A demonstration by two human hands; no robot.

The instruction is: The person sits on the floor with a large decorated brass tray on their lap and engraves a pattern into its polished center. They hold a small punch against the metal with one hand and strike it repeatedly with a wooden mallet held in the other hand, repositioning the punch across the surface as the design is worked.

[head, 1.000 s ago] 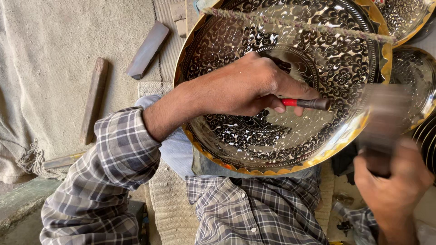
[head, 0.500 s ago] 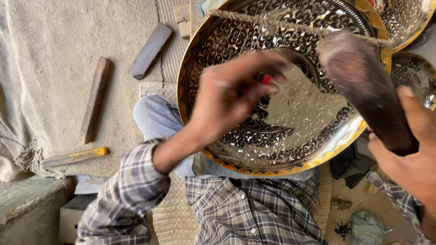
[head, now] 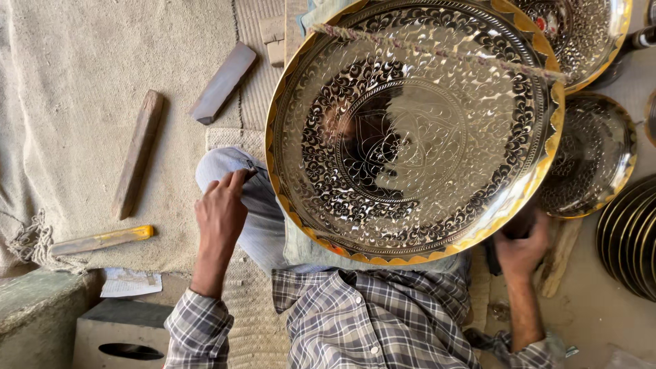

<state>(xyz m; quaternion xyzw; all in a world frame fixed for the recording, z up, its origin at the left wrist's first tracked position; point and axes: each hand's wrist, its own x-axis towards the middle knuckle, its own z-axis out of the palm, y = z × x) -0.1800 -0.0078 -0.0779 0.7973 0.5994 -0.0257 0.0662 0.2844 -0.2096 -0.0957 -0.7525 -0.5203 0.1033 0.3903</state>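
A large round engraved brass tray (head: pixel 410 130) with a gold scalloped rim leans tilted over my lap. A frayed cord (head: pixel 437 51) stretches across its upper part. My left hand (head: pixel 220 208) rests on my jeans-clad knee just left of the tray, fingers loose and holding nothing I can see. My right hand (head: pixel 523 242) sits under the tray's lower right rim, fingers curled around a dark tool that is mostly hidden by the rim.
Two more engraved trays lie at the top right (head: pixel 581 34) and right (head: pixel 591 157), beside a stack of dark plates (head: pixel 632 236). Two wooden blocks (head: pixel 224 82) (head: pixel 139 154) and a yellow-tipped stick (head: pixel 102 239) lie on the cloth at left.
My left hand left the tray's face, where it held a red-handled tool, and dropped to my knee. My right hand lowered the dark tool from over the tray to below its rim.
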